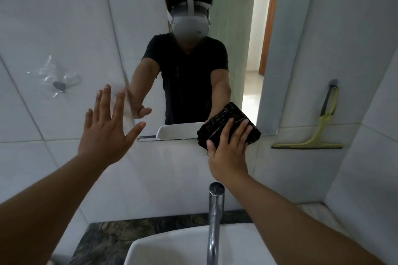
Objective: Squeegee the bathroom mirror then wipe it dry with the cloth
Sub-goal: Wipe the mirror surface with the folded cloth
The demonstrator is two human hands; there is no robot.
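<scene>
The frameless bathroom mirror (239, 34) hangs on the white tiled wall straight ahead and reflects a person in a black shirt. My right hand (228, 148) presses a folded dark cloth (228, 123) flat against the mirror's lower right corner, partly over its bottom edge. My left hand (107, 129) is spread wide with nothing in it, raised at the tiles just left of the mirror's lower left corner. A yellow-green squeegee (318, 133) with a dark grip hangs from a wall hook to the right of the mirror, blade down.
A chrome tap (215, 217) rises over the white basin (172, 247) directly below my arms, on a dark stone counter (112, 241). A small dark wall hook with clear plastic (59, 85) sits on the left tiles. A side wall (370, 114) closes in at the right.
</scene>
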